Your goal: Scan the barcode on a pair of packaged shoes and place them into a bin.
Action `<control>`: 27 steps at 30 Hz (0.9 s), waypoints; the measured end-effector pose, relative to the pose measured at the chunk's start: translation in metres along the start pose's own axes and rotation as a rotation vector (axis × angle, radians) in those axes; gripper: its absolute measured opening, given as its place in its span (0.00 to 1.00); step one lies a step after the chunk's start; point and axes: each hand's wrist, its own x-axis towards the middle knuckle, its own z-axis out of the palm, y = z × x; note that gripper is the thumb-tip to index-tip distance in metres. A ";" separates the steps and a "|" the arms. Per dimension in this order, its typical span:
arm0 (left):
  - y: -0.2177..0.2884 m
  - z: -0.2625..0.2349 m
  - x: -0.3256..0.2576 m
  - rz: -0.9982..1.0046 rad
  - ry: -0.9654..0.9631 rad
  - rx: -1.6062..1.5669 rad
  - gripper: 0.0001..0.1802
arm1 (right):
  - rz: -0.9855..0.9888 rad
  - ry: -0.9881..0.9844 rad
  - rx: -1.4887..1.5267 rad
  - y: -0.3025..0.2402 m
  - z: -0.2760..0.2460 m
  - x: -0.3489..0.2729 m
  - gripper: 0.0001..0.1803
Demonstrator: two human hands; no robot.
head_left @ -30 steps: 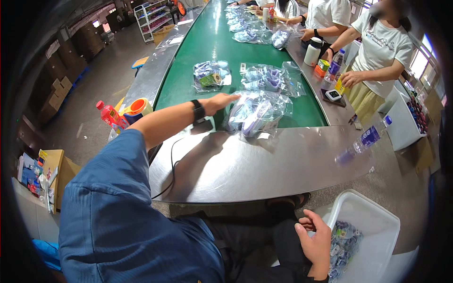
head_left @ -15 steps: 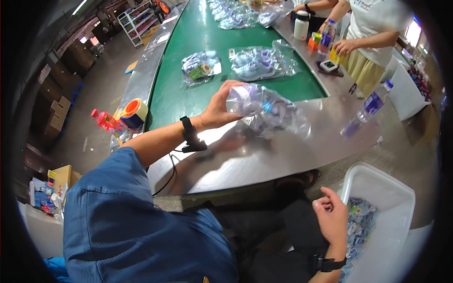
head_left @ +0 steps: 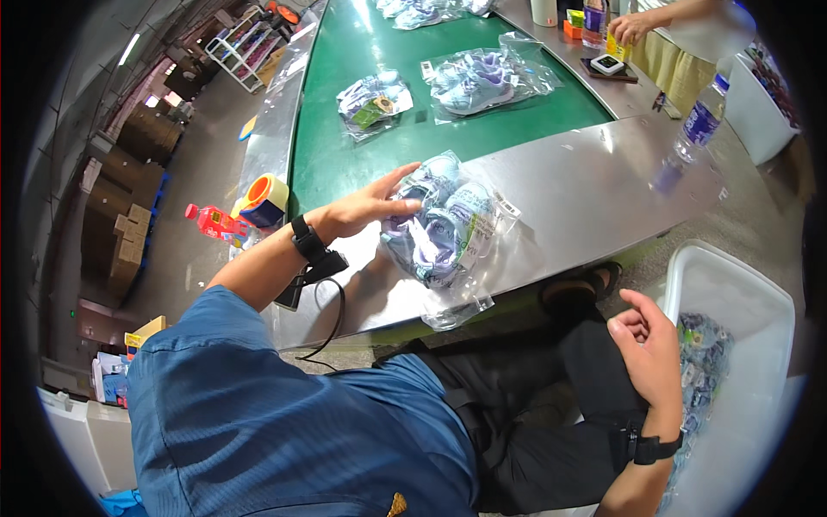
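A clear plastic bag with a pair of pale blue and lilac shoes (head_left: 444, 226) is at the near end of the steel table. My left hand (head_left: 366, 207) grips its left side, thumb across the front and the other fingers along the upper edge. The bag's loose end reaches the table's front edge. My right hand (head_left: 648, 345) is in front of me, beside a white bin (head_left: 749, 284); its fingers are loosely bent with nothing in them. Inside that bin lie several clear-bagged items (head_left: 702, 362), bluish and too jumbled to tell apart.
Two more bagged shoe bundles, one left (head_left: 373, 103) and one right (head_left: 482, 82), lie on the green belt (head_left: 332, 172). Tape rolls (head_left: 263, 198) and a red bottle (head_left: 211, 222) stand at the left edge. A water bottle (head_left: 702, 121) stands right; another person's hand (head_left: 633, 28) is beyond.
My left hand has brought the bagged shoes nearer and turned them, so both shoes now show. The right hand stays beside the bin, its fingers slightly more bent. The view has shifted.
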 end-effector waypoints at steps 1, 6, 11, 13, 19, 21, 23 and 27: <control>0.009 0.012 0.003 -0.031 0.039 0.005 0.44 | 0.010 -0.025 0.024 -0.001 0.000 -0.001 0.25; 0.052 0.050 0.010 -0.208 -0.106 -0.562 0.37 | -0.028 -0.028 0.118 -0.010 0.007 0.001 0.24; 0.091 0.105 0.024 -0.279 -0.404 -0.621 0.38 | 0.010 0.008 0.248 -0.018 -0.001 -0.012 0.24; 0.104 0.127 0.029 -0.202 -0.516 -0.416 0.45 | 0.115 -0.056 0.444 -0.026 -0.002 -0.021 0.25; 0.162 0.205 0.031 -0.141 -0.657 -0.315 0.62 | -0.091 -0.049 0.513 -0.011 -0.002 -0.057 0.24; 0.162 0.220 0.041 -0.089 -0.783 -0.333 0.62 | -0.011 0.016 0.584 0.000 -0.014 -0.083 0.20; 0.156 0.228 0.049 -0.020 -0.871 -0.392 0.60 | -0.021 0.220 0.589 -0.001 -0.028 -0.116 0.18; 0.144 0.225 0.066 -0.038 -0.729 -0.381 0.43 | 0.047 0.711 0.751 0.030 -0.074 -0.190 0.16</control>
